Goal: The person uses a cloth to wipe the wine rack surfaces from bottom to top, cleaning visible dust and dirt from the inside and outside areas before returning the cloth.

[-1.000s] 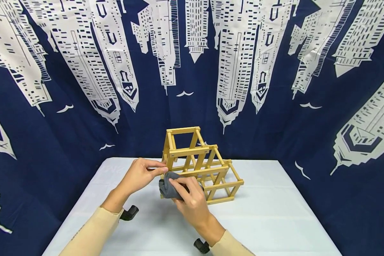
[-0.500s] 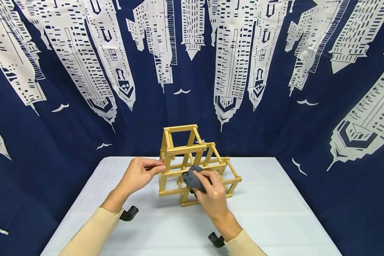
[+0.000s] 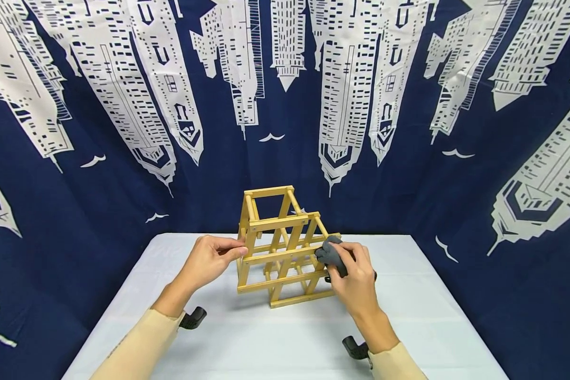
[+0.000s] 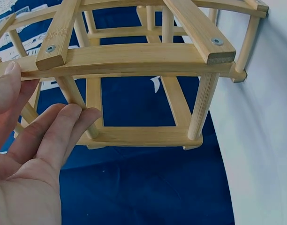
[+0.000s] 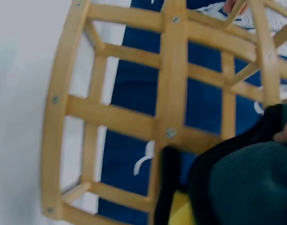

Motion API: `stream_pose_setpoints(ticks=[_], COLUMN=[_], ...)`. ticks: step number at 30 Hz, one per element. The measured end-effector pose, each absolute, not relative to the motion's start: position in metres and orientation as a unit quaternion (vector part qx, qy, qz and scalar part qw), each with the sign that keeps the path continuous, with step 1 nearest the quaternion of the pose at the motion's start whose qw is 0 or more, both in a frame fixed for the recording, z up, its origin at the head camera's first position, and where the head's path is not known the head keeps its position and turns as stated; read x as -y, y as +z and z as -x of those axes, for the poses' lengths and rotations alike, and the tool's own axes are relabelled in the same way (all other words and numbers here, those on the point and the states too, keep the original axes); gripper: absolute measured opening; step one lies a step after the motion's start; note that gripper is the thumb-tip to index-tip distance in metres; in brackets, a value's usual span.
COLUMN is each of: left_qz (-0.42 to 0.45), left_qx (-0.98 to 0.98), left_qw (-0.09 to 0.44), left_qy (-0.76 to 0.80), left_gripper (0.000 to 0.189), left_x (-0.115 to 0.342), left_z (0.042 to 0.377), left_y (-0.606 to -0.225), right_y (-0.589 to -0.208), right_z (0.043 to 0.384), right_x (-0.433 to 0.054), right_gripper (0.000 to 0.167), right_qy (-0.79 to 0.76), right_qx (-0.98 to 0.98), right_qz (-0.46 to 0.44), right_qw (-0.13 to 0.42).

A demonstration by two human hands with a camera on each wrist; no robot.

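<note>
A light wooden rack [image 3: 278, 222] of slats and round dowels, stepped down toward the right, stands on the table. At its left side, my left hand [image 3: 211, 262] pinches an upright slat between thumb and fingers; in the left wrist view its fingertips also lie against a dowel [image 4: 71, 91]. My right hand [image 3: 358, 277] grips a bunched dark grey cloth [image 3: 330, 256], pressed to the rack's middle slat near its right end. The cloth [image 5: 251, 183] fills the lower right of the right wrist view, with black edging and a yellow patch, and hides most of that hand.
A white-covered table [image 3: 266, 348] bears the rack. Behind it hangs a navy curtain [image 3: 218, 184] printed with white buildings and birds. Black curved mounts stick out beside the left wrist [image 3: 193, 318] and the right wrist [image 3: 355, 348].
My right hand has moved the cloth rightward along the rack's front, from the left end near the other hand to the right end. My left hand keeps its hold in the same place.
</note>
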State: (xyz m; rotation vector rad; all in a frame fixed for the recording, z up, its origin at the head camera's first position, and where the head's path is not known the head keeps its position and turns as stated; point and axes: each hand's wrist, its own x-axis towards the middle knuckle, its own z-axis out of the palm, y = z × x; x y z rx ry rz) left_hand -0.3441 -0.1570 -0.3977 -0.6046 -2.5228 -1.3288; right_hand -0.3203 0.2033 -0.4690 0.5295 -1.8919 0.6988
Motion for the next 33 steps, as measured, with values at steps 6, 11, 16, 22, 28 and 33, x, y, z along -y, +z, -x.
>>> stream_pose_setpoints(ticks=[6, 11, 16, 22, 28, 33], left_qz=[0.213, 0.225, 0.243, 0.25, 0.251, 0.262], left_qx=[0.864, 0.864, 0.862, 0.867, 0.861, 0.857], left_qw=[0.112, 0.111, 0.118, 0.093, 0.039, 0.043], left_qy=[-0.442, -0.436, -0.428, -0.421, -0.44, -0.441], left_gripper=[0.015, 0.016, 0.018, 0.029, 0.04, 0.04], left_x=[0.154, 0.154, 0.157, 0.165, 0.171, 0.176], left_z=[0.345, 0.343, 0.342, 0.343, 0.342, 0.336], left_y=[-0.395, -0.398, -0.399, -0.392, -0.392, -0.405], right_y=[-0.454, -0.45, -0.446, -0.439, -0.438, -0.443], right_z=[0.314, 0.304, 0.298, 0.298, 0.297, 0.294], right_x=[-0.172, -0.135, -0.098, -0.068, -0.069, -0.076], right_gripper=[0.053, 0.047, 0.049, 0.048, 0.051, 0.052], right_qy=[0.242, 0.226, 0.221, 0.214, 0.233, 0.269], right_qx=[0.8, 0.809, 0.813, 0.815, 0.818, 0.8], right_qz=[-0.294, -0.309, -0.337, -0.354, -0.345, -0.348], right_qw=[0.464, 0.445, 0.42, 0.407, 0.398, 0.409])
